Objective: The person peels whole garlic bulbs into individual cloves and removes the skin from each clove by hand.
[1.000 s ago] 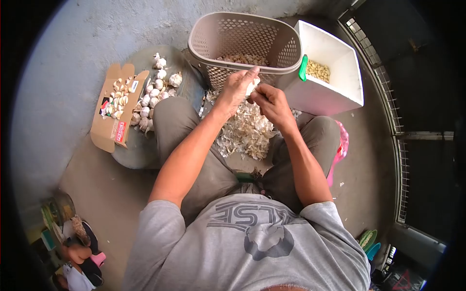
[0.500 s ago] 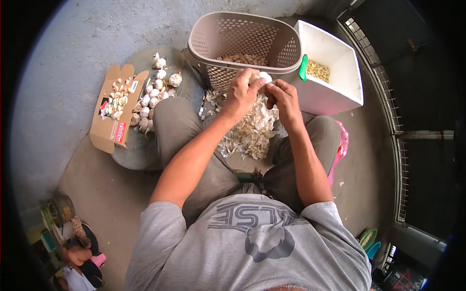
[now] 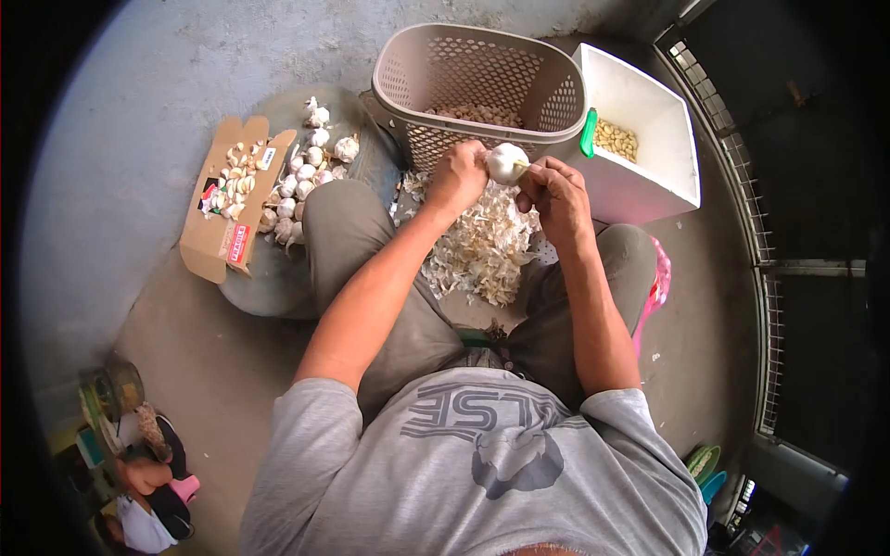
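Observation:
A white garlic bulb is held between my two hands, above the peel heap. My left hand grips it from the left with closed fingers. On the other side, my right hand pinches the bulb's pale stem end between thumb and fingers. Below them lies a loose heap of dry garlic skins, between my knees. Several whole garlic bulbs rest on a round grey surface to my left. Separated cloves lie on an opened cardboard box beside them.
A brown perforated basket with cloves in its bottom stands ahead. Right of it is a white box holding peeled cloves, a green object on its rim. Another person is at lower left. Pink plastic lies beside my right knee.
The garlic bulb has turned and come lower, showing more of itself and its stem end. My right hand has moved slightly down and right. The view has shifted a little.

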Motion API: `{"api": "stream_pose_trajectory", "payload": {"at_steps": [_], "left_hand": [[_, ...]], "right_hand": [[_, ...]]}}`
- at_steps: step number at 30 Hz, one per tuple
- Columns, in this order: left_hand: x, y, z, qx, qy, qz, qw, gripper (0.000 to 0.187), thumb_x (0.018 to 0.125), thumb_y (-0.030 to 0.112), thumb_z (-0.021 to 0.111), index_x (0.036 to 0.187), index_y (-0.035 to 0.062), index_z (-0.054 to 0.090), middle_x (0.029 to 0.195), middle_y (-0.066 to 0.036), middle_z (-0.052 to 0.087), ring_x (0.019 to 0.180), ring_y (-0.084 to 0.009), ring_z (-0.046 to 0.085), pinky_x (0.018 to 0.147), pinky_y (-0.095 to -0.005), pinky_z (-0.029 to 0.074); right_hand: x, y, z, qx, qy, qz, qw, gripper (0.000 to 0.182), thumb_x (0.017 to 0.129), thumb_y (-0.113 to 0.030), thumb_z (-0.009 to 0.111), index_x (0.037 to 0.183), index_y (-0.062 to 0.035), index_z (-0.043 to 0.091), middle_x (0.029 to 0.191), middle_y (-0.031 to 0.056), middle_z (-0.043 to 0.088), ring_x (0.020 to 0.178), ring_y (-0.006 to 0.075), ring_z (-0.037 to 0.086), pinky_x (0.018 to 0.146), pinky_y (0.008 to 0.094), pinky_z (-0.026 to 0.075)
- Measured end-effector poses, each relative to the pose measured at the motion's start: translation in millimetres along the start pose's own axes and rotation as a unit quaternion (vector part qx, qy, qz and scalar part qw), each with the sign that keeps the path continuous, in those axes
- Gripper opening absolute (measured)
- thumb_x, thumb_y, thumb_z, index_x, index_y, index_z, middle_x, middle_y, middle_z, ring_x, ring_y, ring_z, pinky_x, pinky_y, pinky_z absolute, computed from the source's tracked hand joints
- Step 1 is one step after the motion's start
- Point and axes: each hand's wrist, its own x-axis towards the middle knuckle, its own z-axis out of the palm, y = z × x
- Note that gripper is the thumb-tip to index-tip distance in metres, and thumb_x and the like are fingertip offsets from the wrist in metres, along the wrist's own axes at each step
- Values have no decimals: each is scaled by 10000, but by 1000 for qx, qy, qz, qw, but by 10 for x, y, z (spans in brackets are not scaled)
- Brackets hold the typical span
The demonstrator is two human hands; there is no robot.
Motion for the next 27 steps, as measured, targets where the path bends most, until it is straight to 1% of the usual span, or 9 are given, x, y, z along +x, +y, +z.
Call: {"api": "stream_pose_trajectory", "payload": {"at_steps": [2, 3, 10, 11, 15, 18, 19, 23, 27], "left_hand": [[-36, -48, 39, -21, -8, 15, 1000, 163, 928, 141, 612, 947, 9, 706, 838, -229, 705, 817, -387, 711, 736, -467, 538], [-23, -44, 48, -14, -21, 10, 1000, 142, 962, 78, 583, 980, 5, 703, 857, -173, 710, 769, -259, 705, 740, -413, 542], [4, -146, 47, 39, -6, 109, 993, 274, 861, -34, 576, 1094, 17, 710, 1035, -151, 700, 1020, -343, 682, 906, -405, 533], [5, -137, 59, 30, -5, 78, 996, 314, 852, -35, 570, 1113, 31, 731, 1099, -159, 721, 1011, -283, 707, 910, -383, 534], [106, -152, -24, -40, -96, 37, 994, 428, 853, -55, 532, 1239, 6, 705, 1183, -172, 739, 988, -149, 709, 878, -307, 536], [138, -182, 44, -287, -41, -5, 957, 370, 901, -27, 504, 1217, -54, 695, 1144, -160, 739, 959, -165, 708, 833, -295, 552], [153, -165, 25, -326, -36, 17, 945, 327, 994, 89, 516, 1238, -61, 673, 1071, -134, 735, 930, -165, 704, 762, -280, 574], [44, 122, -119, -462, -85, -88, 878, 478, 1052, 403, 557, 1287, -8, 628, 939, -78, 711, 841, -141, 695, 649, -250, 573], [-63, 237, -113, -495, -111, -119, 854, 410, 1023, 430, 607, 1045, 27, 683, 871, -53, 684, 735, -130, 669, 604, -269, 548]], "right_hand": [[-23, -45, 4, -30, 12, -16, 999, 189, 933, -137, 583, 790, -15, 590, 669, 8, 507, 585, 110, 470, 586, 273, 452], [-21, -43, 2, -55, 2, -28, 998, 202, 929, -148, 576, 778, -15, 589, 665, 5, 503, 593, 105, 466, 593, 269, 452], [-53, -73, 54, -58, 0, -43, 997, 250, 943, -109, 569, 718, -74, 465, 660, 15, 430, 604, 151, 466, 597, 320, 471], [-42, -70, 46, -51, 2, -42, 998, 250, 943, -111, 568, 719, -74, 466, 659, 16, 430, 607, 154, 469, 602, 322, 472], [-20, -62, 18, -6, -3, -45, 999, 234, 947, -121, 568, 733, -67, 490, 666, 21, 443, 617, 159, 480, 619, 326, 480], [21, 4, -40, -14, 14, -45, 999, 214, 951, -128, 568, 756, -54, 518, 682, 35, 475, 631, 176, 517, 629, 324, 487], [30, 14, -37, -6, 17, -44, 999, 205, 955, -131, 572, 772, -50, 525, 692, 40, 488, 635, 182, 526, 633, 326, 492], [61, 91, 17, 82, 4, -22, 996, 182, 970, -138, 579, 819, -37, 566, 738, 60, 569, 645, 180, 574, 628, 322, 517], [91, 234, 124, 136, -49, 22, 989, 176, 976, -144, 587, 843, -29, 586, 778, 84, 635, 638, 191, 613, 590, 323, 527]]}}
